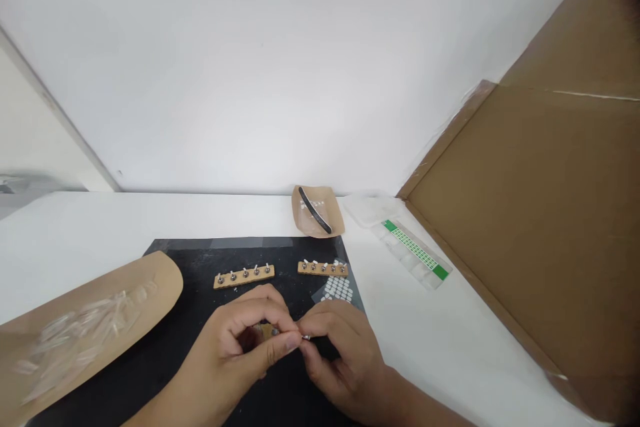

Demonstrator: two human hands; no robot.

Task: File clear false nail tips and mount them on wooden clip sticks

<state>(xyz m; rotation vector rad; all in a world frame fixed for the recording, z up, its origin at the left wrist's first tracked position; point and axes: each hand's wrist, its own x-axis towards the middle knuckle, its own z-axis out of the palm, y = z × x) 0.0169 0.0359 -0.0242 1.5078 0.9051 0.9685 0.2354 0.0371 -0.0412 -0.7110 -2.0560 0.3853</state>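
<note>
My left hand and my right hand meet fingertip to fingertip above a black mat. Both are closed in a pinch around a tiny metallic piece, mostly covered by the fingers. Through the gap in my left hand a tan strip with a metal stud partly shows. Beyond the hands lie a left tan strip and a right tan strip, each bearing several metal studs with small pale tips. A clear sheet of white oval tabs lies just beyond my right hand.
At left, a large kraft paper tray holds clear slender pieces. A small kraft tray at the back carries a black curved file. To the right are a clear packet with a green-and-white label and a tall cardboard panel.
</note>
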